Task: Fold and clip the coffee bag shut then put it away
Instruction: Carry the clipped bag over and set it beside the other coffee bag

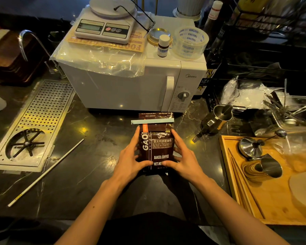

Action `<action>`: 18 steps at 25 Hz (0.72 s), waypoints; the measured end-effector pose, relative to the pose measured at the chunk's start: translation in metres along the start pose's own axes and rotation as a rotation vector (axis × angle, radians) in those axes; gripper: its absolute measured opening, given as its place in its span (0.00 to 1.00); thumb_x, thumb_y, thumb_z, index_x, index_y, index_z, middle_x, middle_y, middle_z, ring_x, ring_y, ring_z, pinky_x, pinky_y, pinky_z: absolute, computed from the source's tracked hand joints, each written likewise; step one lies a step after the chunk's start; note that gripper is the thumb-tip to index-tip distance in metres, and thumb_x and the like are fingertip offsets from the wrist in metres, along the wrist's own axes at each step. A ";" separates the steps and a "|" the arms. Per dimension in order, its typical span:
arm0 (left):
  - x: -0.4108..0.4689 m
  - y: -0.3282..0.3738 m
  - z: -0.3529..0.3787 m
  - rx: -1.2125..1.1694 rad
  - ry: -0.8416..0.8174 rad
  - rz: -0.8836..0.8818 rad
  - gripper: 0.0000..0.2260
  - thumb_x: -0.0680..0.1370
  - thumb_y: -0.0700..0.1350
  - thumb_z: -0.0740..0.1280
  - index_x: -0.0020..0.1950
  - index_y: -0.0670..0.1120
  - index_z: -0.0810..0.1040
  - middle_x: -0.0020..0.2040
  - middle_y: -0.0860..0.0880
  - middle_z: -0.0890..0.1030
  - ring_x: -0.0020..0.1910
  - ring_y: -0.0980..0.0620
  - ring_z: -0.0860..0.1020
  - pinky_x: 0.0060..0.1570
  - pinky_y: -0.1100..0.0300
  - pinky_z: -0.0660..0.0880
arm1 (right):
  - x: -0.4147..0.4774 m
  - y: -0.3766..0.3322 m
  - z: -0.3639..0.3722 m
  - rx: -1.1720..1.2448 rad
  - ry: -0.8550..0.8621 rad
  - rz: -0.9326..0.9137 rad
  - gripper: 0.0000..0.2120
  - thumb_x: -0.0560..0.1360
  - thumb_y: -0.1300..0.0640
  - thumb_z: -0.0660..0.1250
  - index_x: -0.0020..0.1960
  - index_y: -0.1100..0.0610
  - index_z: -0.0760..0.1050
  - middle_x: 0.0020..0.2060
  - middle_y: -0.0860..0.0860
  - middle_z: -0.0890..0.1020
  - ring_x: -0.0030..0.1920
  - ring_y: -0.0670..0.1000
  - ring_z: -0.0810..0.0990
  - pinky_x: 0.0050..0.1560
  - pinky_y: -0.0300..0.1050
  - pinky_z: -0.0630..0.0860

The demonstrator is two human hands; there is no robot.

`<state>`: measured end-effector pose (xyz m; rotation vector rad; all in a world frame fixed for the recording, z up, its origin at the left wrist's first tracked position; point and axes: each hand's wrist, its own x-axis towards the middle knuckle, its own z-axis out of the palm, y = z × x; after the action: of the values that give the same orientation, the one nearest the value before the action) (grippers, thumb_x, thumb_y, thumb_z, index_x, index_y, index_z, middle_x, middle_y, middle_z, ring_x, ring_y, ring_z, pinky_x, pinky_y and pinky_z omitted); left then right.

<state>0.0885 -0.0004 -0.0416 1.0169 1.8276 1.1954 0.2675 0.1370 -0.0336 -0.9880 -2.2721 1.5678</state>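
Note:
A dark brown coffee bag [157, 149] with white lettering lies on the dark marble counter in front of the microwave. Its top is folded over, and a pale blue clip bar [152, 121] lies across the fold. My left hand [132, 156] grips the bag's left side, with the thumb over its lower front. My right hand [181, 154] grips the right side in the same way. Both hands hold the bag low on the counter.
A white microwave [131, 82] stands just behind the bag, carrying a scale [104, 27], a tape roll [191, 43] and a small bottle [163, 45]. A perforated drain tray [37, 124] and a long white stick [46, 171] lie left. A steel pitcher [217, 119] and a wooden tray [272, 183] sit right.

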 end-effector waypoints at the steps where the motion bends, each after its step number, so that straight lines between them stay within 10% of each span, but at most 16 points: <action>1: -0.001 0.001 0.000 0.002 0.006 0.013 0.52 0.67 0.41 0.79 0.76 0.70 0.48 0.58 0.85 0.67 0.59 0.82 0.67 0.47 0.84 0.67 | -0.002 -0.001 0.001 -0.001 0.013 -0.004 0.50 0.67 0.52 0.79 0.76 0.31 0.51 0.65 0.23 0.67 0.67 0.32 0.69 0.67 0.48 0.74; 10: 0.002 0.041 -0.021 0.083 0.054 0.191 0.53 0.67 0.42 0.79 0.76 0.69 0.46 0.62 0.82 0.63 0.64 0.78 0.64 0.54 0.82 0.66 | -0.014 -0.050 -0.001 -0.024 0.199 -0.125 0.48 0.69 0.51 0.78 0.76 0.32 0.51 0.64 0.18 0.64 0.66 0.26 0.66 0.58 0.22 0.68; 18: 0.003 0.069 -0.014 0.063 -0.192 0.366 0.52 0.66 0.46 0.79 0.75 0.69 0.47 0.63 0.80 0.62 0.62 0.82 0.63 0.58 0.81 0.64 | -0.076 -0.074 -0.001 -0.031 0.472 -0.052 0.48 0.68 0.45 0.77 0.77 0.33 0.49 0.67 0.18 0.61 0.68 0.25 0.63 0.58 0.21 0.67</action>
<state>0.0908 0.0147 0.0267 1.4965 1.5801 1.2045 0.2952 0.0749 0.0471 -1.1522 -1.9769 1.1305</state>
